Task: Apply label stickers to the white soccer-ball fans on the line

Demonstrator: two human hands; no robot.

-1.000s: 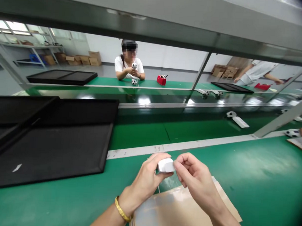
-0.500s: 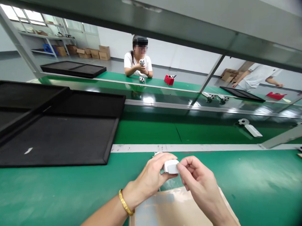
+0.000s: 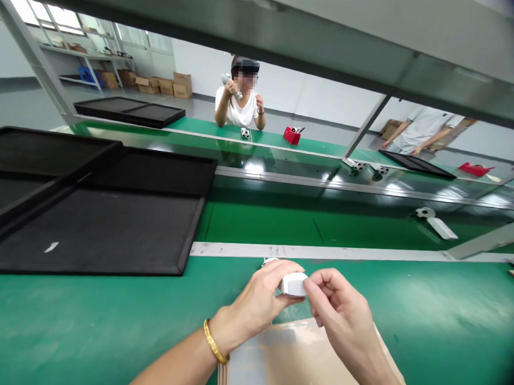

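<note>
Factory floor with long green workbenches, a conveyor belt [image 3: 259,226] running across at 12 o'clock beyond a white rail [image 3: 318,253], and the near bench [image 3: 85,321] under both hands. At 10 o'clock a black tray [image 3: 89,230] lies flat, a white fleck on it. Both hands sit at 6 o'clock, close together, with a small white plastic block [image 3: 293,284] held between them just above the bench. Left hand [image 3: 252,306], wearing a gold bracelet [image 3: 213,342], wraps its fingers round the block's left end in a firm, closed grip. Right hand [image 3: 341,309] pinches the block's right end in a narrow hold between thumb and fingertips. Below the wrists, a tan card [image 3: 301,359] lies flat on the bench, apart from the block. On the belt at 2 o'clock a small soccer ball [image 3: 425,212] sits just beside a white strip [image 3: 441,228]. Across the belt at 12 o'clock, a co-worker [image 3: 239,101] in a white shirt raises a small white item, a red holder [image 3: 292,136] nearby, and cardboard boxes [image 3: 168,85] stand by the far wall at 11 o'clock
</note>
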